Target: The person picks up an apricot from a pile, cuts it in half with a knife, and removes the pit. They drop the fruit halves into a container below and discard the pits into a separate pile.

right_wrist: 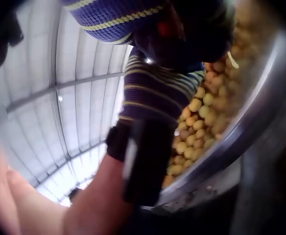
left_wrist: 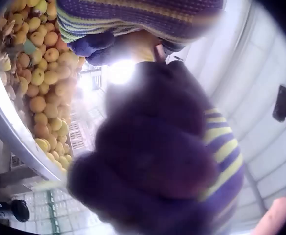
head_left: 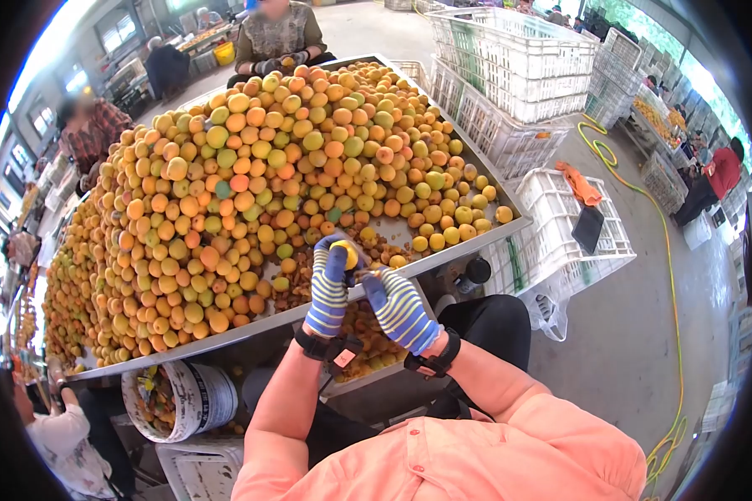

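Note:
Both hands wear blue-and-yellow striped knit gloves and meet over the near edge of a metal-rimmed table [head_left: 251, 327]. My left hand [head_left: 329, 288] grips a yellow-orange apricot-like fruit [head_left: 348, 253], its fingers covering part of it. Just to its right is my right hand [head_left: 398, 307], fingertips close below the fruit. In the left wrist view the curled right hand [left_wrist: 153, 142] has a small thin object [left_wrist: 159, 53] by its upper fingers; I cannot tell what it is. A large heap of similar fruit [head_left: 251, 159] lies beyond, with brownish scraps [head_left: 384, 247] near the hands.
A white bucket [head_left: 215, 399] with scraps stands below the table at left. Beneath my hands is a fruit-filled container [head_left: 368, 334]. White crates [head_left: 510, 63] are stacked at right; one carries an orange glove [head_left: 580, 184]. A yellow hose [head_left: 677, 317] crosses the floor. Other people sit around.

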